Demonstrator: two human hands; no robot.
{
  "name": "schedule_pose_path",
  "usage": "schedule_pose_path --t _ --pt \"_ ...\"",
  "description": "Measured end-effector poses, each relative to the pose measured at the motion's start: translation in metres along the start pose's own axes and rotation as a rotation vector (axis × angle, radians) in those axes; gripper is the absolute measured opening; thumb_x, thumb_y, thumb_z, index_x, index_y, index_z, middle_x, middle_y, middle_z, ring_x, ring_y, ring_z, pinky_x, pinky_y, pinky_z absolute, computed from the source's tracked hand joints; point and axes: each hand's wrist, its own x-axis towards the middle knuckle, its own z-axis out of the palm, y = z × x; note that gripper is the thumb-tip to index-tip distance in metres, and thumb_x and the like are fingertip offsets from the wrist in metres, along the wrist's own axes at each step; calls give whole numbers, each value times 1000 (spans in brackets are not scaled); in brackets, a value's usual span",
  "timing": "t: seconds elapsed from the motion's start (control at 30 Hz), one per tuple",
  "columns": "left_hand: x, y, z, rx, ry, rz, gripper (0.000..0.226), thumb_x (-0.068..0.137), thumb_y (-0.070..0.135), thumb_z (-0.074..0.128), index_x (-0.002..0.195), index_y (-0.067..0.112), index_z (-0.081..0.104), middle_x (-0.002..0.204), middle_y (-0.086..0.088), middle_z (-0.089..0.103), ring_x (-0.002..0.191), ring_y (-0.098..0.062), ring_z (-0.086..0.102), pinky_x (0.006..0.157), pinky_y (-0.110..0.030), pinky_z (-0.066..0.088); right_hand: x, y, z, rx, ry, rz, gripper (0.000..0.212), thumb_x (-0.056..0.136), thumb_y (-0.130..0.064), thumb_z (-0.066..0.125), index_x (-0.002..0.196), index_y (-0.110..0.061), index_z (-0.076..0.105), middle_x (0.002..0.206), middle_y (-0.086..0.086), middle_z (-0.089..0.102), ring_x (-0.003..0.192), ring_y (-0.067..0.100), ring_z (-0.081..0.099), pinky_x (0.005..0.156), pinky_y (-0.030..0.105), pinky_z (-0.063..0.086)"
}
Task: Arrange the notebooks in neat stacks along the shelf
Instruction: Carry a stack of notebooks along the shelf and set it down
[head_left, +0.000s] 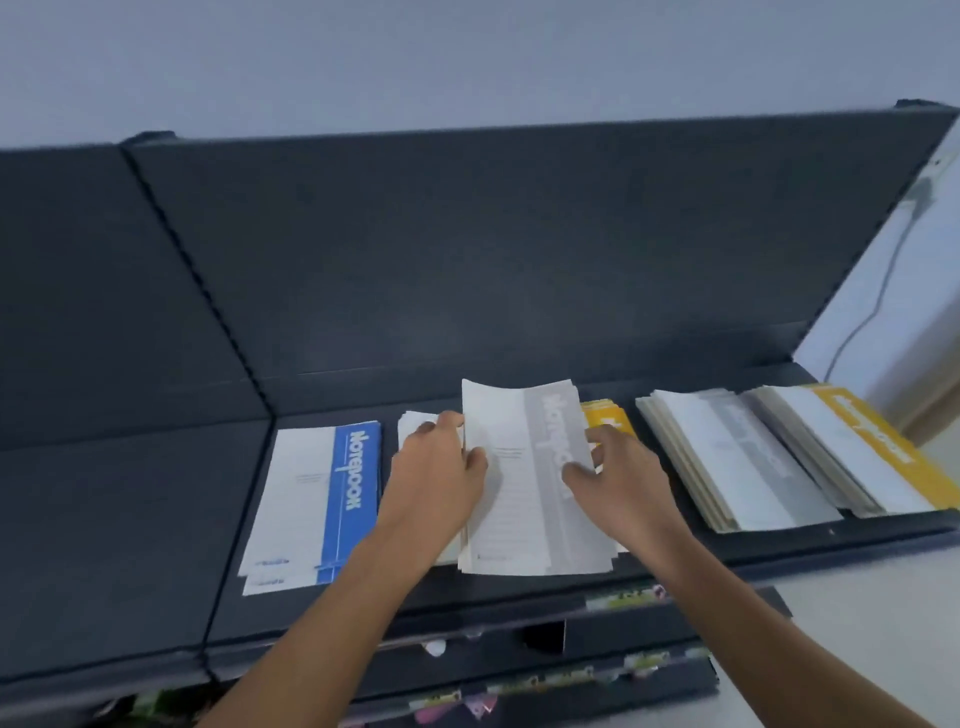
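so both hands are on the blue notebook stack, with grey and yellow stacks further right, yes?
No: left hand and right hand hold the middle grey-banded stack; the blue stack lies untouched left of it. The grey stack and yellow stack do sit further right. Head view.

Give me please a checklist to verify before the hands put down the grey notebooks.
1. Grip: left hand and right hand hold the grey notebooks by the side edges: ok.
2. Held edges flush: near ends fanned: not ok.
3. The blue notebooks squared: lowest one sticks out: not ok.
4. The grey stack at right tidy: fanned: not ok.
5. Place beneath held notebooks: hidden: cannot tell.
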Motion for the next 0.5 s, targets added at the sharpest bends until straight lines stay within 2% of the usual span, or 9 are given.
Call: schedule_pose_path --t 0.1,0.23,0.4,0.5 --pt "6 -25 -3 27 7 -68 36 98 30 57 131 17 55 102 -1 67 93 -20 62 79 -36 53 12 -16 22 -18 -64 -32 42 88 -27 61 129 -17 59 104 3 65 82 16 59 54 22 35" --pt "12 -48 0 81 2 -130 29 98 28 56 124 14 56 100 -2 65 85 -15 56 71 -27 41 26 -28 46 -56 -123 -57 32 88 -24 59 119 -18 62 86 3 63 76 18 59 52 24 35" --pt "18 -62 6 143 1 -165 19 100 26 54 113 11 54 95 -3 55 84 -20 57 68 -28 40 41 -34 69 -161 -173 -68 22 90 -28 61 109 -17 60 97 0 65 80 17 60 53 24 38" --pt "16 -64 11 193 -4 -188 27 100 27 55 121 11 52 109 -9 58 94 -28 62 69 -31 42 43 -33 78 -226 -187 -79 16 92 -29 62 97 -14 56 98 3 63 77 19 60 57 27 44"
